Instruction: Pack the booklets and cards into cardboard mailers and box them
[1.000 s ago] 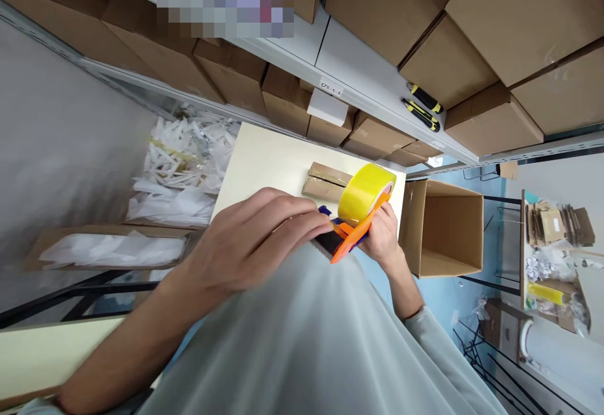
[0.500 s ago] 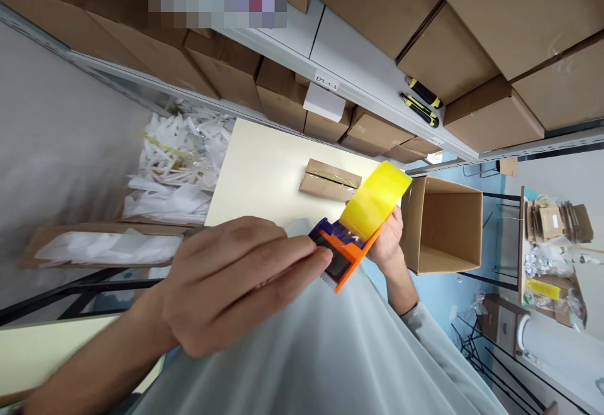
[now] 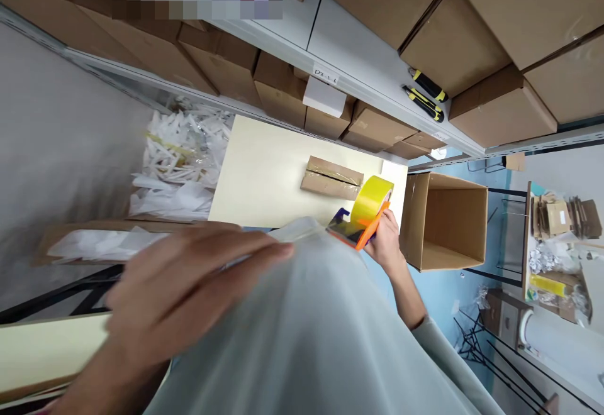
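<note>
My right hand (image 3: pixel 385 239) is closed round a tape dispenser (image 3: pixel 353 229) with an orange side plate and a dark blue front, loaded with a yellow roll of tape (image 3: pixel 374 195). On the left, my left hand (image 3: pixel 193 283) is blurred, its fingers pressed together. A faint, see-through strip of tape (image 3: pixel 306 234) seems to run from its fingertips to the dispenser, in front of my grey shirt. Beyond the dispenser, a small flat cardboard box (image 3: pixel 333 178) with shiny tape along its seam lies on the cream table (image 3: pixel 259 170). Neither hand touches this box.
An open, tall carton (image 3: pixel 418 220) stands right of the table. Cardboard boxes (image 3: pixel 278 91) line the shelves behind, where two utility knives (image 3: pixel 425 102) lie on a ledge. White packing scraps (image 3: pixel 184 144) are heaped at left. A side table (image 3: pixel 527 239) holds cardboard and wrapping.
My left hand has moved left, away from the dispenser, and a thin strip now spans the gap. My right hand has carried the dispenser slightly farther from me and tilted it.
</note>
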{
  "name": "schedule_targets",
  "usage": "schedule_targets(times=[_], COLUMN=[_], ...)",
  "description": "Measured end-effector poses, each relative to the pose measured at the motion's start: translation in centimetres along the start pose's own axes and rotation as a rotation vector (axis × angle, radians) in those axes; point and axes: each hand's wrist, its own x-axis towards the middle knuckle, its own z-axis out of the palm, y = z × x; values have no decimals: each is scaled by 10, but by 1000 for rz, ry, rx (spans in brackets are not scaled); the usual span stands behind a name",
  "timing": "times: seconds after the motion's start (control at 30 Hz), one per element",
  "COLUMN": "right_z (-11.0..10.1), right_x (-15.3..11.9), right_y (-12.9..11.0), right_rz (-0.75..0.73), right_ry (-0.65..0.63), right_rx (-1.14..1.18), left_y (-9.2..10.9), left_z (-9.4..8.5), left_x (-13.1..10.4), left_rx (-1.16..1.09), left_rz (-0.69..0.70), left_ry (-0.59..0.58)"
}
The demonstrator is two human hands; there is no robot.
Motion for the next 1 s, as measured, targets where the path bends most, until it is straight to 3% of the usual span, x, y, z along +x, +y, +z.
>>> schedule_targets(times=[0.13,0.23,0.33,0.47,0.63,0.8,1.0], right_z=[-7,-8,-1,15,32,51,72], right_x=[-9,5,37,85,128,144,150], right_y=[13,28,53,90,115,123,124], right_rz=[181,369,525,649,640,642,686], right_ry=[-309,-599,-795,-883,-972,-1066,-1134], right_rx=[154,276,400,557,476,427,317], left_y=[-44,-94,-145,-197,-235,-266,-296], left_z=[17,50,86,122,154,179,213], left_x=[-3,1,-2,-8,-11,-20,-37], left_rx=[97,-81,-193,-401,-487,-509,-554], left_rz=[-57,-307,-623,-874,-1027,-1125,-1278], left_ry=[-48,-183,-218,-222,-153,-142,-216])
